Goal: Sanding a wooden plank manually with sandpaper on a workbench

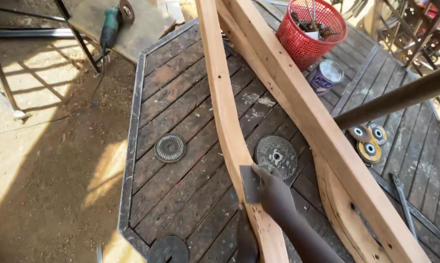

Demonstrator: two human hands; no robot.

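Sandpaper (249, 183) sits pressed against the curved wooden rail (224, 112), near the middle of the desk (181, 195), and my left hand (271, 187) has its fingers clenched on the sheet. I'd say I should keep it flat and follow the rail's curve with even pressure. My right arm (400, 97) crosses at the far right; its fingers are out of view.

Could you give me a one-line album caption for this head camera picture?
A hand presses grey sandpaper to a curved wooden frame piece above a plank workbench strewn with grinding discs.
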